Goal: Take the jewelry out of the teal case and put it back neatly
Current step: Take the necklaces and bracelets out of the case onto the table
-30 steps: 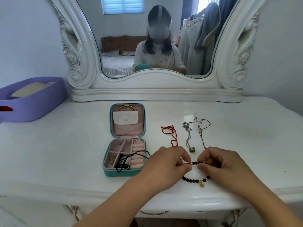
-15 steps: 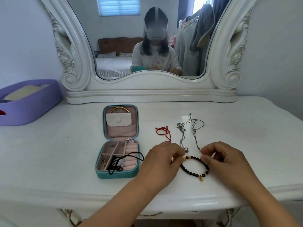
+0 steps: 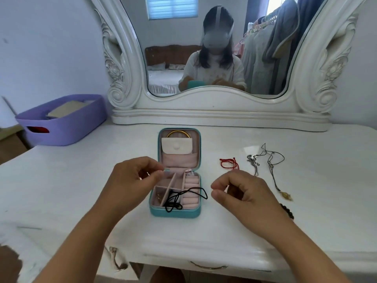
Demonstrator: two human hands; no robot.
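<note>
The teal case [image 3: 175, 213] lies open on the white dressing table [image 3: 306, 201], lid back, pink lining inside. A gold bangle [image 3: 178, 133] and a white snap pouch [image 3: 176, 146] sit in the lid. A black cord [image 3: 183, 198] trails over the case's compartments and right edge. My left hand [image 3: 132, 180] hovers at the case's left side, fingers curled, nothing in it. My right hand [image 3: 242, 193] hovers to the right of the case, fingers apart. Right of it lie a red string bracelet [image 3: 229, 163], a silver chain [image 3: 253, 162], a dark cord necklace [image 3: 273, 166] with a gold pendant, and a dark bead bracelet [image 3: 287, 211], mostly hidden by my right wrist.
A purple basket [image 3: 65, 119] stands at the table's back left. A large white carved mirror [image 3: 220, 58] rises along the back edge and reflects a person wearing a headset. A drawer handle [image 3: 208, 266] shows below the front edge.
Both hands let go of the bead bracelet, which stays on the table at the right. The hands moved left to the case, and the view shifted left with them.
</note>
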